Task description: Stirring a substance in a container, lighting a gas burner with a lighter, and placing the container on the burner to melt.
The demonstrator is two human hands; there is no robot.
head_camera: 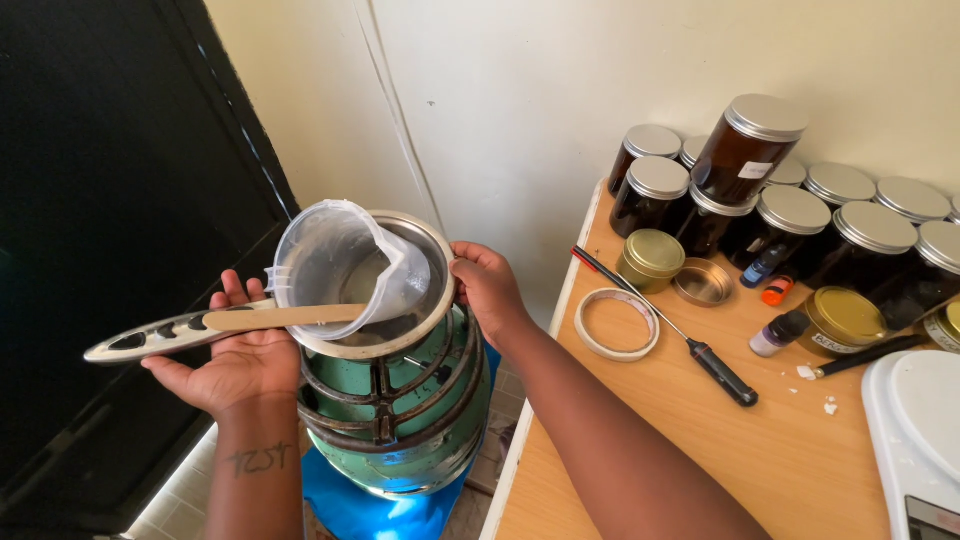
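From the head camera we see our left hand (232,362) palm-up and open under the long metal handle (150,338) of a shallow pan (432,300), a flat wooden stick (285,317) lying along it. Our right hand (487,285) pinches the pan's rim on the far side. Between the hands, a clear plastic measuring jug (340,262) lies tilted in the pan, above a green gas burner (400,420). We judge the jug light, thin and slippery, likely to slide; the stiff handle and rim are the sure holds. Right of the right hand, dark jars (790,220) crowd a wooden table (640,420).
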